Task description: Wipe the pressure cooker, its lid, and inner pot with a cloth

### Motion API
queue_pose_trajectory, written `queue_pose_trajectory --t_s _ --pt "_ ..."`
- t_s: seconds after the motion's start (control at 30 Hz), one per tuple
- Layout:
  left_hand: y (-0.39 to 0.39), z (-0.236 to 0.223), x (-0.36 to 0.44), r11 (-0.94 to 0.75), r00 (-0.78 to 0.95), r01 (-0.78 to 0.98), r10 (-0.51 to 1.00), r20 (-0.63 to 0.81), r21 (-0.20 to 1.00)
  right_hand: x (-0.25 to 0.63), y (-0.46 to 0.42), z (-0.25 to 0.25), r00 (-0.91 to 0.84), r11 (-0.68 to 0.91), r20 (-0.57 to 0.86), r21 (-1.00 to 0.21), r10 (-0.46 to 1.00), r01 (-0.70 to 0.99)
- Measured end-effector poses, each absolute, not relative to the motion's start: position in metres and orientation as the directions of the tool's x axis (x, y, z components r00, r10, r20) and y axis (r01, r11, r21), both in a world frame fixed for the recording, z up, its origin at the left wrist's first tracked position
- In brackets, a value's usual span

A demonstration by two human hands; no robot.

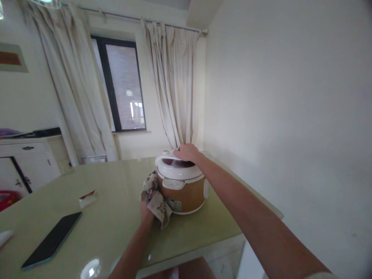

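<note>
A round electric pressure cooker with a white lid and a tan body stands on the table near its right side. My right hand reaches across to the top and is closed around the lid's handle. Low on the cooker's left side, my left hand holds a patterned cloth against the body. The cloth hangs over the fingers and hides most of them. One corner of it droops in front of the cooker toward the tabletop.
On the pale green tabletop lie a dark tablet and a small white packet at the left. A white wall runs along the right side. Curtains hang behind, and a white cabinet stands far left.
</note>
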State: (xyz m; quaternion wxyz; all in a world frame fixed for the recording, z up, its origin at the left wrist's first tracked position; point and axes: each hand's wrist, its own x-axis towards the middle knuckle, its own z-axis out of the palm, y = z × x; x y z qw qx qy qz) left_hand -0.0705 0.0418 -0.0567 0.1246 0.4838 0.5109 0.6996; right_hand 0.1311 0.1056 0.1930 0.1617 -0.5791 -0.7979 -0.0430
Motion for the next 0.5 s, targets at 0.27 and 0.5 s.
queue_pose_trajectory --t_s 0.27,0.5 --pt "0.015 -0.008 -0.006 -0.629 -0.229 0.673 0.323 0.918 0.389 0.178 0.109 0.185 -0.434 0.475 0.329 -0.051 0.838 0.878" --pt "0.038 0.075 -0.014 -0.56 0.153 0.823 0.373 0.915 0.091 0.179 0.112 0.177 -0.388 0.452 0.354 -0.118 0.851 0.884"
